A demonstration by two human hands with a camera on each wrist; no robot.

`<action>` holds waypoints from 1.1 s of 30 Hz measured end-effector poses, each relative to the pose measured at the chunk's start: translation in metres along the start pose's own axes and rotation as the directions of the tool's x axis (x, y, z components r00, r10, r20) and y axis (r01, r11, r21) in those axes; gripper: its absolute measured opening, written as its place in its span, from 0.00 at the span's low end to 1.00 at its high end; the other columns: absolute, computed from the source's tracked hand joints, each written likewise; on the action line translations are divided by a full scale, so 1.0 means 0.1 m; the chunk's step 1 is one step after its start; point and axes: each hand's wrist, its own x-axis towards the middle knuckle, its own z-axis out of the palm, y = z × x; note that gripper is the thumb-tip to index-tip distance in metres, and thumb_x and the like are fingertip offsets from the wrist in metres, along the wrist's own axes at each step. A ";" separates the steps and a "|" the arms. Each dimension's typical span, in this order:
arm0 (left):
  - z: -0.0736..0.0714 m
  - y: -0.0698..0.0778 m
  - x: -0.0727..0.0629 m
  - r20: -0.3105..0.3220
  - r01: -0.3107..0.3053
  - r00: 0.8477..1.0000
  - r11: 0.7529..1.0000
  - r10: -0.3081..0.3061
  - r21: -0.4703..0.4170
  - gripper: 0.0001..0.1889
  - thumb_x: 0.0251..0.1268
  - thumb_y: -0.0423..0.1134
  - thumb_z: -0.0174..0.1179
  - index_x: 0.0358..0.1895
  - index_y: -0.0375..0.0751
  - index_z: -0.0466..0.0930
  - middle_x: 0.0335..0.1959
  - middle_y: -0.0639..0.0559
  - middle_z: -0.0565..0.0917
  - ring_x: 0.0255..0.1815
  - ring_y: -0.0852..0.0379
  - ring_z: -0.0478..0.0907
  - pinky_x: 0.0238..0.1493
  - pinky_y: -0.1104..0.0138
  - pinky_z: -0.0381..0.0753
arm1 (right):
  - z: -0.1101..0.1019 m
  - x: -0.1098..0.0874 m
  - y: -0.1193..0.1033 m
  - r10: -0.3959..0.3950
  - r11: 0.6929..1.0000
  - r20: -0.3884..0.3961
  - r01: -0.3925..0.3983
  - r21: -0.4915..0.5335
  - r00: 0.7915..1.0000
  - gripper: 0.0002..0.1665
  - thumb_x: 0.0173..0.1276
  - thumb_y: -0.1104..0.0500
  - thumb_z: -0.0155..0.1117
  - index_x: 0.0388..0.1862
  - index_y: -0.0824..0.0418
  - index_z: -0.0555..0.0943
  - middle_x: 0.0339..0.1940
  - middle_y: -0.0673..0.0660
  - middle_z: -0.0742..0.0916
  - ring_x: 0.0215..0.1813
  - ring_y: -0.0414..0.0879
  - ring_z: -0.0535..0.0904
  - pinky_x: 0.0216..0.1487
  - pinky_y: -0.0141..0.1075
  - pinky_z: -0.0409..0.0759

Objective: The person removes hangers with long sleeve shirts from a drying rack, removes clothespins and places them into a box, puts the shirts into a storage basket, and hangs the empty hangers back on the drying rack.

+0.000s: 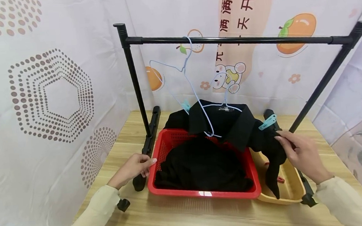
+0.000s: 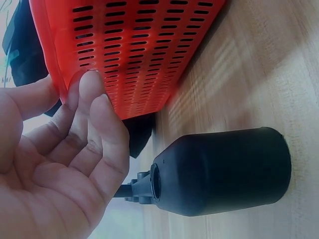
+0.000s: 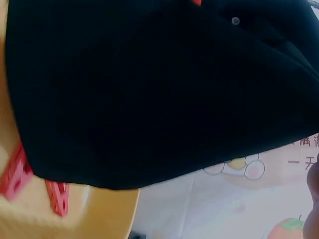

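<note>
Black shirt [image 1: 234, 128] is pinched in right grip [image 1: 303, 155], red basket [image 1: 181, 192] in left grip [image 1: 136, 167].

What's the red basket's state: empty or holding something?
Holding something: the head view shows black cloth lying inside the red basket. Cannot tell how deep it goes; the cloth hides the bottom.

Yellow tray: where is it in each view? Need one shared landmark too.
Head: lower right, yellow tray beside the red basket, partly behind a hanging sleeve.
Left wrist: not in it.
Right wrist: lower left, yellow tray with red clips in it.
Shared landmark: black shirt, centre in head, upper left in left wrist, filling most of right wrist.
</note>
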 end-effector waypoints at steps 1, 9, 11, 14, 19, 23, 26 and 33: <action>0.00 0.00 0.00 0.000 0.001 1.000 1.000 -0.001 0.001 0.19 0.78 0.47 0.60 0.30 0.36 0.80 0.20 0.45 0.81 0.24 0.51 0.79 0.31 0.61 0.83 | 0.00 0.00 -0.02 0.006 1.000 0.001 -0.006 0.010 1.000 0.23 0.81 0.48 0.58 0.42 0.65 0.89 0.25 0.52 0.85 0.21 0.32 0.65 0.24 0.27 0.63; 0.00 0.01 -0.01 -0.001 0.004 1.000 1.000 -0.004 0.003 0.19 0.78 0.47 0.59 0.29 0.36 0.80 0.20 0.45 0.81 0.24 0.51 0.79 0.31 0.61 0.83 | -0.02 0.13 -0.19 0.056 0.995 0.003 -0.056 0.080 0.998 0.09 0.76 0.63 0.64 0.43 0.66 0.88 0.27 0.53 0.85 0.21 0.30 0.63 0.26 0.24 0.62; 0.00 0.01 -0.02 -0.003 0.007 1.000 1.000 -0.007 0.005 0.19 0.78 0.47 0.59 0.29 0.36 0.80 0.20 0.45 0.81 0.24 0.51 0.79 0.31 0.61 0.83 | -0.04 0.17 -0.22 0.076 0.991 0.005 -0.076 0.106 0.997 0.06 0.73 0.68 0.66 0.43 0.66 0.88 0.27 0.53 0.85 0.21 0.30 0.64 0.26 0.23 0.62; 0.00 0.00 -0.01 -0.004 0.002 1.000 1.000 -0.002 0.009 0.20 0.78 0.48 0.59 0.30 0.36 0.80 0.21 0.43 0.81 0.24 0.51 0.79 0.31 0.61 0.83 | -0.06 0.21 -0.28 0.117 0.984 0.010 -0.117 0.137 0.993 0.09 0.68 0.74 0.66 0.41 0.65 0.88 0.23 0.48 0.80 0.21 0.29 0.63 0.25 0.25 0.61; 0.00 0.01 -0.01 -0.006 -0.005 1.000 1.000 0.006 0.011 0.19 0.78 0.47 0.59 0.31 0.36 0.81 0.21 0.42 0.82 0.23 0.51 0.79 0.31 0.61 0.83 | -0.10 0.25 -0.37 0.205 0.964 0.038 -0.208 0.163 0.978 0.09 0.68 0.75 0.66 0.39 0.64 0.87 0.17 0.42 0.69 0.19 0.30 0.61 0.22 0.27 0.58; 0.00 0.01 -0.01 -0.005 -0.003 1.000 1.000 0.003 0.013 0.19 0.79 0.47 0.59 0.32 0.36 0.82 0.21 0.42 0.82 0.24 0.51 0.79 0.30 0.62 0.83 | -0.12 0.29 -0.46 0.230 0.951 0.079 -0.241 0.192 0.970 0.13 0.67 0.77 0.65 0.41 0.62 0.88 0.17 0.43 0.71 0.19 0.31 0.63 0.22 0.28 0.60; 0.00 0.02 -0.01 -0.003 -0.012 1.000 1.000 0.012 0.016 0.18 0.79 0.46 0.58 0.32 0.35 0.83 0.21 0.43 0.82 0.24 0.51 0.80 0.30 0.62 0.83 | -0.11 0.30 -0.51 0.213 0.948 0.107 -0.232 0.219 0.971 0.16 0.66 0.78 0.65 0.43 0.61 0.89 0.21 0.45 0.77 0.21 0.32 0.66 0.24 0.28 0.63; 0.01 0.03 -0.02 -0.006 -0.014 1.000 1.000 0.014 0.022 0.18 0.79 0.44 0.58 0.30 0.36 0.82 0.20 0.44 0.82 0.23 0.51 0.80 0.29 0.63 0.83 | -0.05 0.20 -0.52 0.199 0.942 0.204 -0.245 0.230 0.958 0.18 0.68 0.78 0.64 0.43 0.58 0.89 0.28 0.45 0.84 0.27 0.33 0.72 0.30 0.26 0.69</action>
